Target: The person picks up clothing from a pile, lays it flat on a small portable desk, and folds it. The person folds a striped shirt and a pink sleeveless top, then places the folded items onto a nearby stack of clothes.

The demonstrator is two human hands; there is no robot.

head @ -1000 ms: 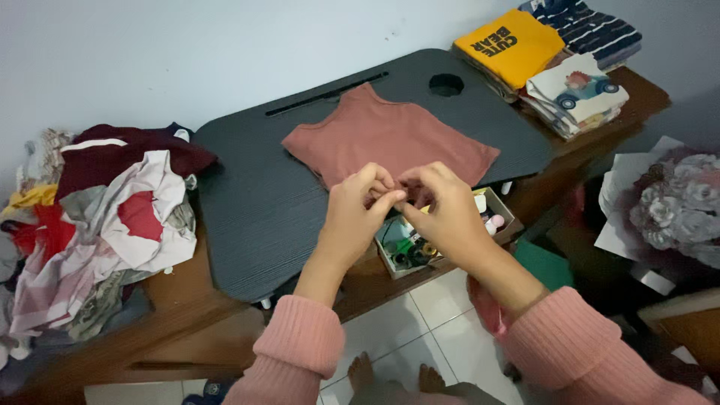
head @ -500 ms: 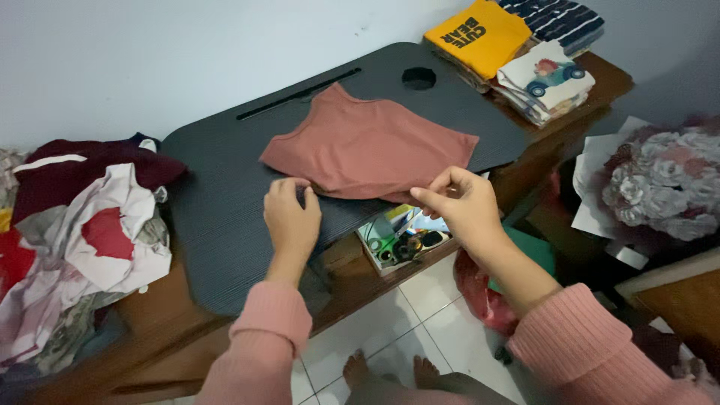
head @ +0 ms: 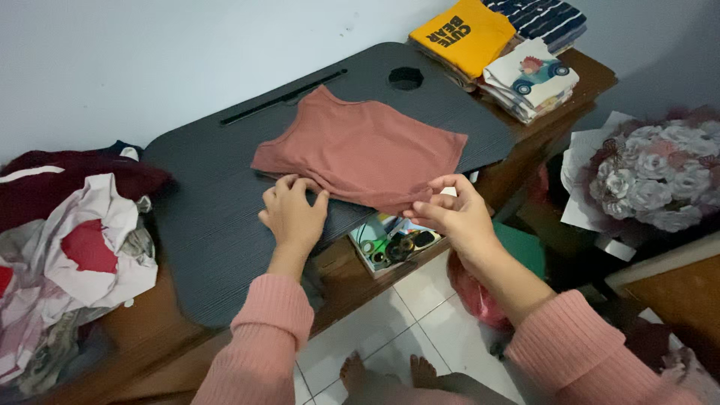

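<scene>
One rust-pink ribbed cloth top [head: 364, 150] lies flat on the black lap desk [head: 217, 217]. Two hands are on its near hem: left hand [head: 294, 212] at seven o'clock, fingers curled pressing; right hand [head: 450, 214] at five o'clock, fingertips pinching the edge.

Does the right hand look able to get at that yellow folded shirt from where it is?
Probably yes. The right hand is at the pink top's near edge, and nothing stands between it and the yellow shirt, though it is a long stretch.
</scene>
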